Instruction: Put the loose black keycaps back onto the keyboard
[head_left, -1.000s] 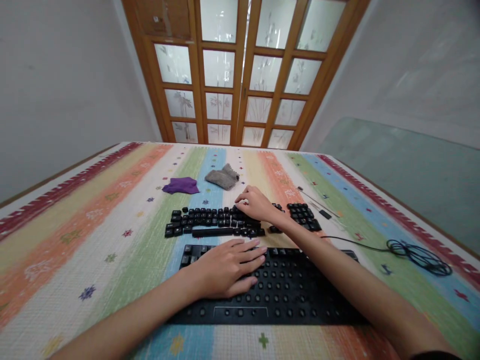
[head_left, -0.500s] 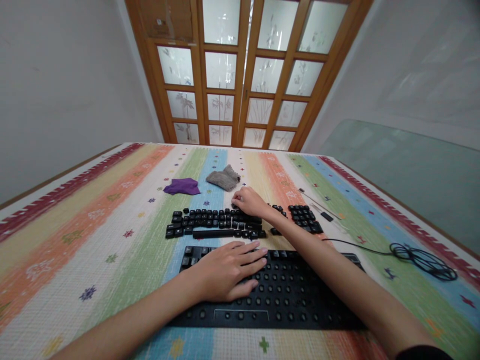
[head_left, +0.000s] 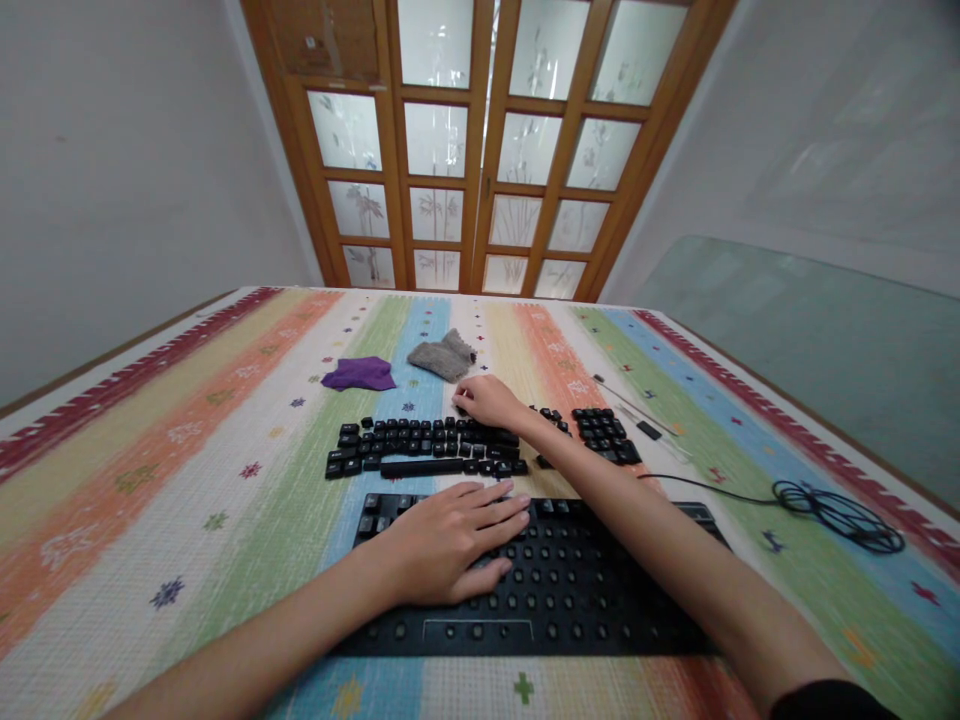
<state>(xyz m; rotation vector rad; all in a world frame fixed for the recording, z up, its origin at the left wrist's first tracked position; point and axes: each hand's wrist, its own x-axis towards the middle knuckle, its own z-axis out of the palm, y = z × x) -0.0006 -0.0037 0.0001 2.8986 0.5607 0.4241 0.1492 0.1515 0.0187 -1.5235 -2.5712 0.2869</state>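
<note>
The keyboard [head_left: 585,577] lies nearest, on the cloth-covered tabletop [head_left: 247,560], which extends well past the keyboard's left edge. The right forearm [head_left: 645,530] hides much of the keyboard's right side. The left hand [head_left: 450,545] rests flat on its left half, fingers extended. Beyond the keyboard, the right hand [head_left: 491,402] partly covers the loose keycaps [head_left: 421,467], fingers curled; any grip cannot be determined. Farther beyond lie the purple cloth [head_left: 360,373] and grey cloth [head_left: 441,356].

Look at the bottom edge: a plain black sleeve end, seemingly cloth [head_left: 829,700], circles the right forearm [head_left: 660,530], its hem gently curved, the rest out of view! Bare skin from there to the right hand [head_left: 491,400]; left forearm [head_left: 300,625] and left hand [head_left: 454,545], bare too!
</note>
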